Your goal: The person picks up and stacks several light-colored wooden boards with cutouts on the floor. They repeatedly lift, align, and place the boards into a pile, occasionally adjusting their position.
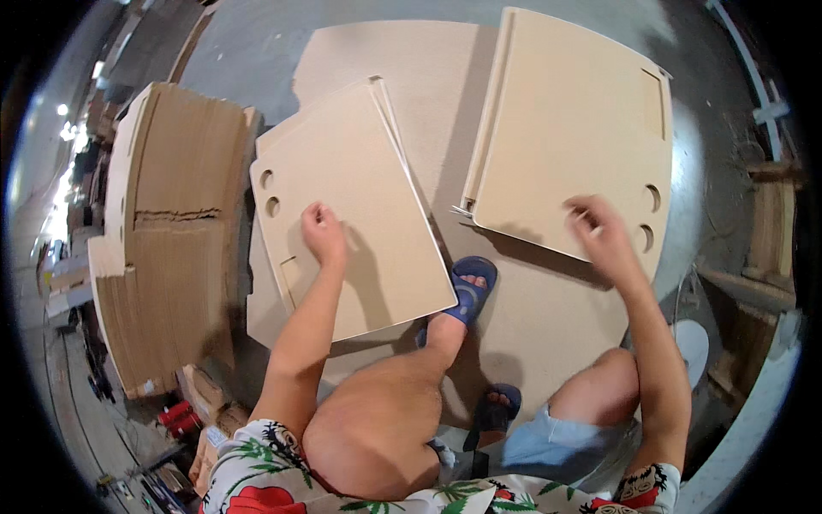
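Observation:
My left hand (pixel 324 235) is above a beige cardboard panel (pixel 377 248) with two round holes along its left side. Its fingers are curled together, and whatever they may hold is too small or hidden to make out. To the right, my right hand (pixel 598 231) is over the lower edge of a thicker stack of similar panels (pixel 569 128). Motion blurs its fingers, so their grip cannot be told. Two round holes and a rectangular recess run down that stack's right side. White strips (pixel 399 137) lie along the left panel's right edge.
A large cardboard sheet (pixel 539 321) lies on the floor beneath both panels. At the left stands a tall stack of cut cardboard (pixel 184 180). My sandalled foot (pixel 473 287) is beside the left panel's corner. Wooden pieces (pixel 775 223) are at the far right.

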The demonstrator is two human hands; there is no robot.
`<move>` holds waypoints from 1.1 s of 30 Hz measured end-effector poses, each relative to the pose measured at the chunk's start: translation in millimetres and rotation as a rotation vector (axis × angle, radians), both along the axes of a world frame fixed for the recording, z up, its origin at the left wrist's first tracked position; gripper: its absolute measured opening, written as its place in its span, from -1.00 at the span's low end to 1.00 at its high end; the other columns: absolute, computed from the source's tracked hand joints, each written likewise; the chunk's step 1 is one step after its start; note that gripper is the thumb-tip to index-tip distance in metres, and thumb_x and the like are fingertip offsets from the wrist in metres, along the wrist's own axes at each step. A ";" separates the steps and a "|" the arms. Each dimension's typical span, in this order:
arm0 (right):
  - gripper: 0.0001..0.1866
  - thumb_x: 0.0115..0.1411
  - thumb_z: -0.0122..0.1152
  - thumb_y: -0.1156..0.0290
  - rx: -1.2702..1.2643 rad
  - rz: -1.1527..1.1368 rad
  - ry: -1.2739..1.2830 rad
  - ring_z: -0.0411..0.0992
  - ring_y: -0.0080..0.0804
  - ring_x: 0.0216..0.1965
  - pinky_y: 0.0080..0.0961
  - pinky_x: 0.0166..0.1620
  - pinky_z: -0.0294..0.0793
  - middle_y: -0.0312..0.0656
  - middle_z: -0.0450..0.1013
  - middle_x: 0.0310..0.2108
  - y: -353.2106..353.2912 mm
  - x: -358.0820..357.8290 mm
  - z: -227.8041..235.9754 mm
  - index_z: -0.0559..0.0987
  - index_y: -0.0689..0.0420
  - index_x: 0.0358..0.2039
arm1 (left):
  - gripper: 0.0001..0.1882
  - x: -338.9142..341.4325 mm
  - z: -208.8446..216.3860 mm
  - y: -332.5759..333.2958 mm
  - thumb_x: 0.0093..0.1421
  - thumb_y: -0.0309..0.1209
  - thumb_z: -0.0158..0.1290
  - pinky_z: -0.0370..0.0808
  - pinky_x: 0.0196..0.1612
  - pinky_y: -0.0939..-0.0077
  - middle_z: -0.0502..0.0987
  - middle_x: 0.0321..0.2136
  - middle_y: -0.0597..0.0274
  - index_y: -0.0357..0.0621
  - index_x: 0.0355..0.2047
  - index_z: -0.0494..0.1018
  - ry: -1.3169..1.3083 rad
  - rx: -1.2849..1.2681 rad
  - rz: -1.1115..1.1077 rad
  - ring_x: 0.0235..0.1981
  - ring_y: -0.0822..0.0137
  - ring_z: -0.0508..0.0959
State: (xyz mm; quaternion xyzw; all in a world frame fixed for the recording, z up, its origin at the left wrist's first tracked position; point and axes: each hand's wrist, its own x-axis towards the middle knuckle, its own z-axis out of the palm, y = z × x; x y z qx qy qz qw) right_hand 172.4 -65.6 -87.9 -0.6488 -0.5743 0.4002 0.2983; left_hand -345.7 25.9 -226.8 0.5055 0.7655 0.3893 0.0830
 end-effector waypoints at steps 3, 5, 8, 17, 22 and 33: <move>-0.66 0.33 0.23 0.35 -0.179 0.342 0.288 0.55 -0.27 -0.07 -0.34 0.05 0.54 -0.02 0.54 -0.08 1.4 -80.2 -7.7 0.58 0.22 0.07 | -0.56 -95.7 -9.6 -39.2 0.33 -0.22 0.08 0.43 0.17 0.16 0.56 0.04 -0.04 -0.18 0.13 0.45 0.200 -0.227 0.390 0.12 0.02 0.50; -0.56 0.28 0.27 0.28 -0.189 0.489 0.271 0.56 -0.09 -0.03 -0.26 0.10 0.54 0.10 0.52 -0.04 -4.4 -124.7 -12.9 0.57 0.28 0.08 | -0.50 -135.4 -9.0 -79.7 0.32 -0.13 0.07 0.35 0.24 0.02 0.54 0.10 -0.03 -0.13 0.17 0.45 0.367 -0.470 0.626 0.22 -0.01 0.41; -0.49 0.23 0.24 0.25 -0.243 0.429 0.144 0.57 0.05 -0.05 -0.18 0.10 0.54 0.18 0.55 -0.06 -15.9 -155.0 -63.3 0.54 0.31 0.11 | -0.46 -142.3 -7.7 -111.7 0.33 -0.04 0.03 0.35 0.21 -0.08 0.53 0.14 -0.03 -0.11 0.18 0.47 0.360 -0.819 0.769 0.20 -0.07 0.43; -0.44 0.28 0.22 0.31 -0.734 0.028 0.627 0.52 -0.38 -0.07 -0.46 -0.02 0.50 -0.07 0.55 0.00 -14.1 -225.1 -110.4 0.43 0.32 0.23 | -0.21 -257.1 -52.3 -203.5 0.38 0.13 -0.05 0.42 0.21 0.11 0.53 0.13 -0.18 -0.45 0.22 0.38 -0.418 -0.698 0.544 0.12 -0.08 0.53; -0.44 0.25 0.21 0.25 -0.643 -0.133 0.282 0.50 -0.29 0.01 -0.37 0.10 0.47 -0.06 0.54 0.04 -28.8 -234.8 -157.7 0.46 0.26 0.21 | -0.29 -196.5 -23.4 -169.9 0.46 0.07 -0.11 0.42 0.23 0.10 0.50 0.14 -0.06 -0.41 0.24 0.37 -0.843 -0.507 0.389 0.13 0.02 0.51; -0.39 0.18 0.18 0.00 -0.678 -0.358 0.482 0.19 0.03 0.30 0.06 0.40 -0.10 0.00 0.42 0.21 -15.2 -253.4 -78.3 0.54 0.06 0.17 | -0.37 -196.1 -30.2 -168.9 0.52 -0.06 -0.22 0.36 0.28 0.01 0.41 0.25 -0.10 -0.38 0.31 0.29 -1.046 -0.274 0.541 0.20 -0.09 0.46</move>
